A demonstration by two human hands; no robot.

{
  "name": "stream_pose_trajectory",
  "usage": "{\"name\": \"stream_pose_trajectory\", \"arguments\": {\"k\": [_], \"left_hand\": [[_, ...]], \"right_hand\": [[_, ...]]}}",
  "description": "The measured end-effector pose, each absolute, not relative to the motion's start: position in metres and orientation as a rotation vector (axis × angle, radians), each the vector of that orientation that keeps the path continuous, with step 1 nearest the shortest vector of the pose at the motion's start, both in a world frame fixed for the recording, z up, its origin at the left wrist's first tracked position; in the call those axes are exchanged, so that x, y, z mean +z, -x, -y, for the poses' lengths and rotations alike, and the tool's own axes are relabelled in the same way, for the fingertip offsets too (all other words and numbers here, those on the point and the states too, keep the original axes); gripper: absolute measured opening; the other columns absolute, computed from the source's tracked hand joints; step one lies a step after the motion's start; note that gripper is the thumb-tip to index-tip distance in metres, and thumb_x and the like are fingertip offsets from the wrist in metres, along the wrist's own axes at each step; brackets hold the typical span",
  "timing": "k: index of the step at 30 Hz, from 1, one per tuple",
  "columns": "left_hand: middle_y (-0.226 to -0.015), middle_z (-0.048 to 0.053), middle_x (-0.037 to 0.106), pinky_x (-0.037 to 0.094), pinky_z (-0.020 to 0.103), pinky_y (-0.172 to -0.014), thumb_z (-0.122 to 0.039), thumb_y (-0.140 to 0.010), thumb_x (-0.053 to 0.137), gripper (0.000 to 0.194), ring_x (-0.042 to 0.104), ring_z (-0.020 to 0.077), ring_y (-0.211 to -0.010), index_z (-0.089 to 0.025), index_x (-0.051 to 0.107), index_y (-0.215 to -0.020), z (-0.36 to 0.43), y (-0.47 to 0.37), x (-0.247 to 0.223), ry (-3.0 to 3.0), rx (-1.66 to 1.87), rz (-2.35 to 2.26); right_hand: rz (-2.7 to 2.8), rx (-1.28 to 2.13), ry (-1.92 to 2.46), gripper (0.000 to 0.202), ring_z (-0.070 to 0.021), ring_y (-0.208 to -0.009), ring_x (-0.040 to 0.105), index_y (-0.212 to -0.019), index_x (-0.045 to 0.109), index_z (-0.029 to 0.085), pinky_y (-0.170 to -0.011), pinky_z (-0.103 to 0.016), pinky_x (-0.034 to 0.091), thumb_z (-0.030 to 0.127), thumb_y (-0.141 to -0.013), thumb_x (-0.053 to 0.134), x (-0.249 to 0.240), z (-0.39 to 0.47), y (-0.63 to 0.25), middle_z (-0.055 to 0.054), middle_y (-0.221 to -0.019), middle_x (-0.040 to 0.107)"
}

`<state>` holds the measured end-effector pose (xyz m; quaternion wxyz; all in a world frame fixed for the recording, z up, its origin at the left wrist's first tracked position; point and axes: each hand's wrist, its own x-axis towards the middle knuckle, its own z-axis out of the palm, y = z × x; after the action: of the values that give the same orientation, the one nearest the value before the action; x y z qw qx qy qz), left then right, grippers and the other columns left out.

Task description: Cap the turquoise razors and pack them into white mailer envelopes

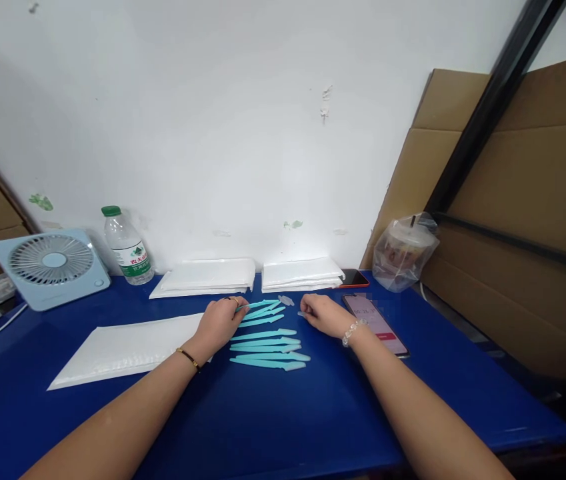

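Several turquoise eyebrow razors [265, 349] lie side by side on the blue table, blades toward the right. My left hand [221, 321] is closed at the upper end of the row, its fingers pinching the handle of one eyebrow razor [263, 304]. To the right, my right hand [327, 315] is also closed, with a small translucent cap [301, 313] at its fingertips. A few similar pale caps [286, 301] rest on the table between the two hands. Part of a white padded mailer [127, 347] is hidden behind my left hand and forearm.
White padded mailers [207, 275] and a second stack [300, 272] lie along the wall. A fan [53, 267] and a water bottle [130, 250] stand at left. On the right are a phone [375, 323], a bagged drink cup [403, 253] and cardboard [523, 233]. Another phone [355, 279] lies behind.
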<state>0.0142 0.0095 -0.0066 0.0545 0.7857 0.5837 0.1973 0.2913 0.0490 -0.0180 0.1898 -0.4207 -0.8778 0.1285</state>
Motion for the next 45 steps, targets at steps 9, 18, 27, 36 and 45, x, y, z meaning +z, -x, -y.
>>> {"name": "stream_pose_trajectory", "arguments": {"k": [9, 18, 27, 36, 45], "left_hand": [[-0.064, -0.002, 0.052, 0.033, 0.024, -0.057, -0.039, -0.091, 0.03, 0.028, 0.05, 0.0148, -0.061, -0.022, 0.049, -0.08, -0.004, -0.021, -0.006, -2.224, 0.691, -1.637], [-0.063, -0.002, 0.05, 0.03, 0.024, -0.057, -0.037, -0.09, 0.031, 0.026, 0.048, 0.0148, -0.061, -0.021, 0.049, -0.079, -0.002, -0.023, -0.009, -2.254, 0.684, -1.595], [-0.065, -0.002, 0.052, 0.03, 0.024, -0.057, -0.037, -0.091, 0.032, 0.027, 0.05, 0.0152, -0.063, -0.022, 0.051, -0.08, -0.001, -0.024, -0.009, -2.303, 0.694, -1.547], [-0.065, -0.001, 0.054, 0.029, 0.024, -0.057, -0.036, -0.091, 0.031, 0.028, 0.051, 0.0156, -0.063, -0.021, 0.052, -0.082, 0.0, -0.025, -0.007, -2.336, 0.658, -1.561], [-0.063, -0.002, 0.052, 0.028, 0.024, -0.056, -0.036, -0.092, 0.03, 0.028, 0.05, 0.015, -0.061, -0.022, 0.051, -0.081, 0.002, -0.025, -0.007, -2.376, 0.627, -1.558]], "right_hand": [[1.871, 1.063, 1.019, 0.009, -0.0124, -0.06, 0.061, -0.086, 0.045, 0.019, -0.053, -0.022, 0.045, 0.026, -0.081, 0.048, -0.02, -0.053, -0.283, 0.003, -0.07, 0.05], [1.568, 1.208, 0.98, 0.008, -0.0075, -0.044, 0.042, -0.083, 0.049, 0.02, -0.044, -0.018, 0.031, 0.024, -0.076, 0.048, -0.015, -0.051, -0.282, 0.008, -0.053, 0.043], [1.504, 1.449, 0.778, 0.029, -0.0149, -0.071, 0.061, -0.099, 0.06, 0.018, -0.062, -0.025, 0.043, 0.026, -0.072, 0.064, -0.013, -0.042, -0.272, -0.001, -0.073, 0.062], [1.658, 1.354, 0.855, 0.032, -0.0135, -0.068, 0.061, -0.095, 0.063, 0.016, -0.058, -0.025, 0.045, 0.043, -0.079, 0.058, -0.011, -0.045, -0.275, -0.004, -0.081, 0.062], [1.841, 1.326, 0.816, 0.036, -0.0113, -0.059, 0.06, -0.105, 0.063, 0.016, -0.056, -0.025, 0.047, 0.042, -0.08, 0.057, -0.018, -0.046, -0.272, -0.003, -0.075, 0.063]]}}
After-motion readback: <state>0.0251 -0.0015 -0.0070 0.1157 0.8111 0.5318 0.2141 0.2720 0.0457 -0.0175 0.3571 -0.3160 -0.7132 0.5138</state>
